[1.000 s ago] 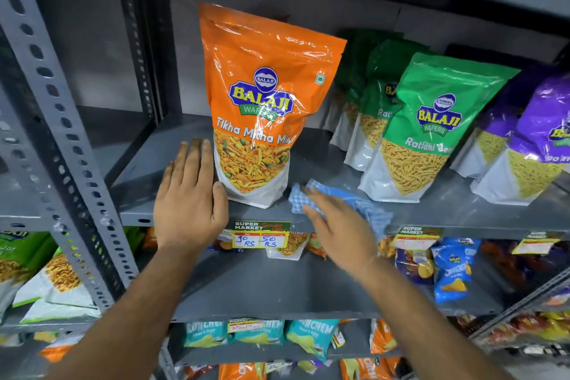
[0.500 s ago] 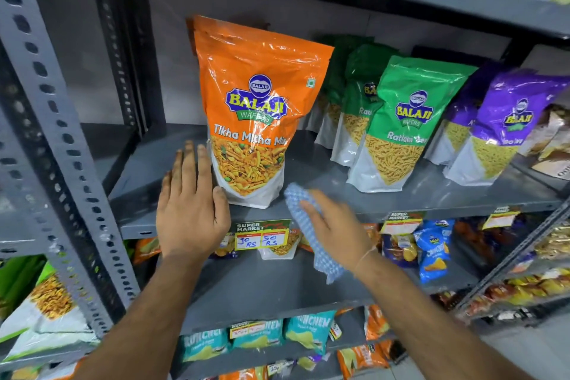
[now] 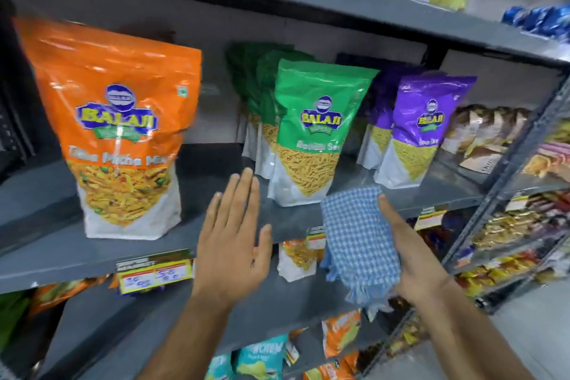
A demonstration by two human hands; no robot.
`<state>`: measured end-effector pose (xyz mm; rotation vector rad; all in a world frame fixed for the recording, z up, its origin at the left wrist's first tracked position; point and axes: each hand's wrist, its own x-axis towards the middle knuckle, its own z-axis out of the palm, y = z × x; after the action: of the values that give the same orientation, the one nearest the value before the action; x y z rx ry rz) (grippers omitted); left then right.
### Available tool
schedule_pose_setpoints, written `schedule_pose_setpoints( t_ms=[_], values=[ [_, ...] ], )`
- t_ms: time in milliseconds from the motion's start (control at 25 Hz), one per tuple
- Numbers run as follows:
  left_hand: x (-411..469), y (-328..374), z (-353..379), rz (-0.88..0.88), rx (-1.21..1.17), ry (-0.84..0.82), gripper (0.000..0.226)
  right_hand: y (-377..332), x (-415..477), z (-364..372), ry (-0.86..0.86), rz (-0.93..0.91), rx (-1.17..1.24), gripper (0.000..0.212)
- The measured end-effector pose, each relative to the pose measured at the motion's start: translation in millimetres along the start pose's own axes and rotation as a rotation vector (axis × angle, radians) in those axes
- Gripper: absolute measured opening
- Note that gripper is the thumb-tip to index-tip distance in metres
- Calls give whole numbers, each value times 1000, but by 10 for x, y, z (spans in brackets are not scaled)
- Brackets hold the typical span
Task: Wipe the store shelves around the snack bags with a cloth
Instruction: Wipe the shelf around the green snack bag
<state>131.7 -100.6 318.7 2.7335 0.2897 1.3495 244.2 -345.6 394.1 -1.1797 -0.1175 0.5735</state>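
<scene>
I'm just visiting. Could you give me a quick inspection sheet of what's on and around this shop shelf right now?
Surface: grey metal shelf, bare patch between bags.
Job's things: blue checked cloth off the shelf front; orange snack bag, green snack bag and purple snack bag upright.
Clutter: price tag on shelf edge.
Grippers: left hand open, empty; right hand holding the cloth.
Cables: nothing seen.
Surroundings: more stocked shelves above, below, right.

Setting: retail shop aisle. Grey slotted-steel shelf (image 3: 92, 253) units in tiers, stocked with rows of branded snack bags (image 3: 120, 133) facing outward. Handwritten price tags (image 3: 154, 276) clipped along the shelf front edges; more packaged goods on neighbouring racks at right.
</scene>
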Motion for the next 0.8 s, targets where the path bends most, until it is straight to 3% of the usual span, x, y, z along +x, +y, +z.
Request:
schedule_pose_setpoints(
  t_ms=[120,320,440,480,600,680,800],
  values=[
    [222,275,450,-135,64,-7,72,-463,283,-484,71,-156,-42,37],
    [251,399,787,-194,262,-27,71,-916,951,-819,126,-424,-287,24],
    [220,396,789,-217,309,-32,70,-1071,1565,-623,224,-905,-968,31],
    [221,413,786,-211,315,-25,69,-1078,1795,-487,221,-986,-1193,34],
    [268,420,773,-229,352,-35,69,-1007,2457,-98,150,-798,-1552,39],
    [258,429,770,-236,356,-43,70,-957,2916,17,62,-672,-1570,44],
    [264,412,785,-217,384,-54,70,-920,3573,42,39,-638,-1474,42]
  ],
)
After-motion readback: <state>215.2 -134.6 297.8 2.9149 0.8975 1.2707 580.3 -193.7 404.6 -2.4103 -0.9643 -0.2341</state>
